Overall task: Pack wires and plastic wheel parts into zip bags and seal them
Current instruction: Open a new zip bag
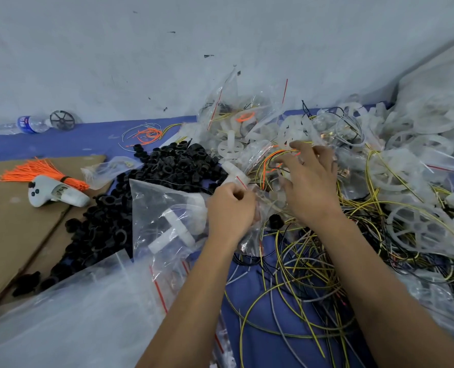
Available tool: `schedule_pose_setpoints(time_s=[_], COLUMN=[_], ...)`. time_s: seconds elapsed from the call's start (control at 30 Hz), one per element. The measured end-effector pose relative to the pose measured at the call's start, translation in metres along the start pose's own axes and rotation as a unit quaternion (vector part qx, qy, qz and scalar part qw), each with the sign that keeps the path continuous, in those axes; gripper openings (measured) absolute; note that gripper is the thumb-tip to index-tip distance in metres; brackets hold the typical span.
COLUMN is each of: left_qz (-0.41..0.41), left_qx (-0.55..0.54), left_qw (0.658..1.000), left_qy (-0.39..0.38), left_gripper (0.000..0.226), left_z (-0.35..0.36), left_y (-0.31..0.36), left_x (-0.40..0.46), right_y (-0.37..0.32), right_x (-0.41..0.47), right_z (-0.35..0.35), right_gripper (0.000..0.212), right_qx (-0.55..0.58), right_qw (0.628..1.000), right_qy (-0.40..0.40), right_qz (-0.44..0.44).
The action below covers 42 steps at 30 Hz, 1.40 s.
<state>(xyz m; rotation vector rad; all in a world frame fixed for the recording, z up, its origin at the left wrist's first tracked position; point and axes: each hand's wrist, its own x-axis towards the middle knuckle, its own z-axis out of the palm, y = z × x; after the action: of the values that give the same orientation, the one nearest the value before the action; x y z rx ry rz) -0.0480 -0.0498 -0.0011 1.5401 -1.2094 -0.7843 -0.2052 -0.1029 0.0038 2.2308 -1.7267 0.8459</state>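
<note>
Far left: orange cable-tie bundle [38, 170] and a white controller [57, 193] on cardboard [13, 235], then a heap of black ring parts [151, 176] on the blue surface [260, 341]. Centre — left hand [229, 211] is curled, pinching the red-striped mouth of a small clear zip bag [252, 208]; another zip bag with white wheel parts [172, 229] lies just beside it. Right hand [309, 179] has fingers spread and half-bent, reaching into the tangle of yellow, black and grey wires [308, 274] — can't tell if it's gripping any; translucent wheels [417, 232] piled far right.
</note>
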Motion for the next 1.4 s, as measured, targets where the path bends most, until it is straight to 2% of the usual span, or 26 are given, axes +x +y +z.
schedule_pose_setpoints(time_s=[0.1,0.17,0.27,0.37,0.5,0.6,0.7,0.9,1.0,1.1,1.2,1.27,1.3,1.4], left_qz=[-0.01,-0.02,-0.026,-0.016,-0.008,-0.007,-0.009,-0.016,-0.014,-0.004,0.004,0.002,0.0,0.0], left_qx=[-0.001,0.005,0.011,0.009,0.004,0.005,0.001,-0.001,-0.019,-0.02,-0.004,-0.003,-0.003,-0.008], left_qw=[1.0,1.0,0.999,1.0,1.0,1.0,1.0,1.0,1.0,1.0,1.0,1.0,1.0,1.0], left_qy=[-0.005,0.001,0.017,0.024,0.027,0.023,0.023,0.013,-0.006,-0.008,-0.008,-0.01,-0.01,-0.01], left_gripper=[0.024,0.024,0.021,0.023,0.021,0.022,0.019,0.017,0.018,0.018,0.022,0.021,0.021,0.021], left_z=[-0.005,-0.009,-0.017,-0.021,-0.022,-0.021,-0.019,-0.018,-0.016,-0.012,-0.01,-0.009,-0.009,-0.01], left_y=[0.0,-0.001,-0.004,-0.005,-0.007,-0.009,-0.009,-0.008,-0.001,0.005,0.005,0.005,0.005,0.004], left_x=[0.002,0.004,0.008,0.011,0.014,0.015,0.016,0.015,0.014,0.012,0.008,0.008,0.008,0.008], right_y=[0.004,0.006,0.016,0.025,0.027,0.03,0.032,0.043,0.035,0.024,0.02,0.015,0.015,0.028], right_x=[-0.001,0.0,0.005,0.007,0.008,0.009,0.01,0.017,0.023,0.04,0.067,0.083,0.089,0.102], right_z=[0.001,-0.002,-0.009,-0.012,-0.018,-0.023,-0.028,-0.036,-0.04,-0.043,-0.039,-0.04,-0.04,-0.04], right_gripper=[0.046,0.043,0.033,0.017,0.002,0.008,0.016,0.024,0.021,0.023,0.032,0.044,0.049,0.046], right_qx=[-0.003,0.027,0.072,0.093,0.139,0.154,0.211,0.122,0.057,0.068,0.032,0.092,0.127,0.126], right_qw=[0.999,1.0,0.997,0.994,0.988,0.986,0.973,0.984,0.99,0.993,0.994,0.978,0.972,0.986], right_qy=[-0.038,-0.015,0.022,0.025,0.051,0.044,0.075,0.066,0.081,0.037,-0.099,-0.187,-0.198,-0.106], right_qz=[-0.003,0.002,0.03,0.056,0.052,0.039,0.047,0.113,0.105,0.094,0.032,-0.018,-0.02,0.025])
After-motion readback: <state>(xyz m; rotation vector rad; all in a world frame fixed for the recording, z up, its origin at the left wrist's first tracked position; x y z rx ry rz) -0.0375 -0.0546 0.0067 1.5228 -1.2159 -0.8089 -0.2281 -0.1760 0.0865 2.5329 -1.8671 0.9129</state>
